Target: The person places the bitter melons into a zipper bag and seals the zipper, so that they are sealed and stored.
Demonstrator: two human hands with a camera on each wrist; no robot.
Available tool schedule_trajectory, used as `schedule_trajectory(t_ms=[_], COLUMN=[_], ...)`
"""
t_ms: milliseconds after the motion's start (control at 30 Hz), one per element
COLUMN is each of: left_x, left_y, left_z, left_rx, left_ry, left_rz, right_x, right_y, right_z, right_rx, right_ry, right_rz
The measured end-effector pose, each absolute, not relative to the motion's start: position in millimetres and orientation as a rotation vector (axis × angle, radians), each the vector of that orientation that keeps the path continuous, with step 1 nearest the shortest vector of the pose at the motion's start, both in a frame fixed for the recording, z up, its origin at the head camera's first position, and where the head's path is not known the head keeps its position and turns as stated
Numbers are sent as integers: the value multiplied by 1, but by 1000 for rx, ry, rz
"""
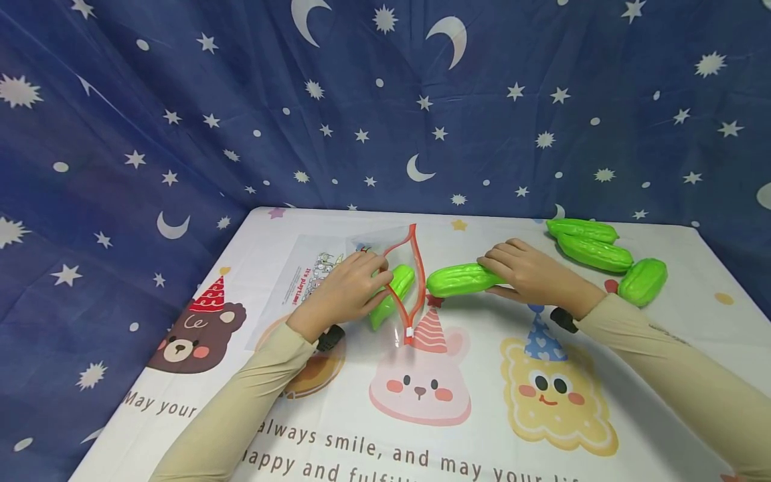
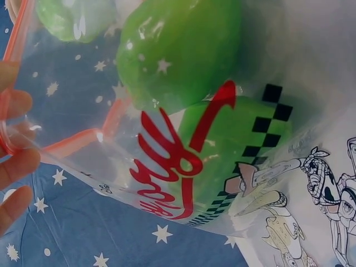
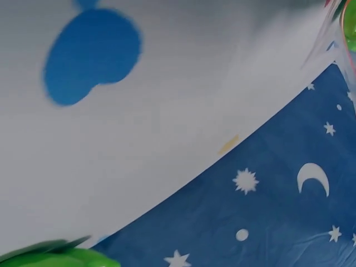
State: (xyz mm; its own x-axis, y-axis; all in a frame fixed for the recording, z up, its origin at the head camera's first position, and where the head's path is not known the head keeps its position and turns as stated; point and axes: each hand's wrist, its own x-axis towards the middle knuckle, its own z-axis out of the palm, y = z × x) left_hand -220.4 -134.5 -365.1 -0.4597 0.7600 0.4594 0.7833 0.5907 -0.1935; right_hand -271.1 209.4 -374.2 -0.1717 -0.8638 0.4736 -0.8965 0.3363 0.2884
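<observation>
Holding the mouth of the clear bag [image 2: 189,161] apart is the function of the left hand [image 1: 349,288], center of the head view. Its fingers are curled at the left side of the red closure strip [image 1: 419,261], and the strip stands spread in a wide loop. The right hand [image 1: 524,271], right of center, grips the right end of one green vegetable [image 1: 460,280]. The left end of this piece is directed at the bag mouth and lies just beside the strip; contact cannot be confirmed.

Status, judged from present positions:

1. Loaded: green shapes show through the plastic. The left wrist view indicates two pieces in the bag, one at upper center [image 2: 181,53] and one below it, partly behind the red lettering. The head view shows part of the bag's load [image 1: 400,284] beside the left hand.

2. In process: the gripped vegetable is outside the bag, at the mouth. Insertion is not yet done.

3. Remaining: three loose vegetables lie on the counter [image 1: 484,402] at the right of the head view: a rear piece [image 1: 583,231], a middle piece [image 1: 595,253] touching it, and a front piece [image 1: 643,281] near the sleeve.

4. Closure: not done. The white slider [image 1: 409,331] sits at the lower end of the strip.

By this count, loading appears about one third complete. Pieces hidden behind the left hand, if any, cannot be counted.
</observation>
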Motion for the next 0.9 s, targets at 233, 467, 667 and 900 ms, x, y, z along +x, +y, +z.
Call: schedule_trajectory(t_ms=[233, 467, 667, 900], left_x=[-220, -218, -218, -218], left_y=[-134, -135, -135, -133], left_z=[-365, -363, -362, -359], left_rx=[-1221, -1219, -1224, -1236], left_ry=[-2317, -2334, -2331, -2325], left_rz=[-64, -63, -59, -71], right_x=[-270, -269, -269, -269], right_y=[195, 182, 173, 164], right_z=[-374, -376, -376, -379], right_rx=[1555, 1558, 1566, 1568], right_ry=[-2115, -2146, -2137, -2122], right_rz=[21, -7, 0, 6])
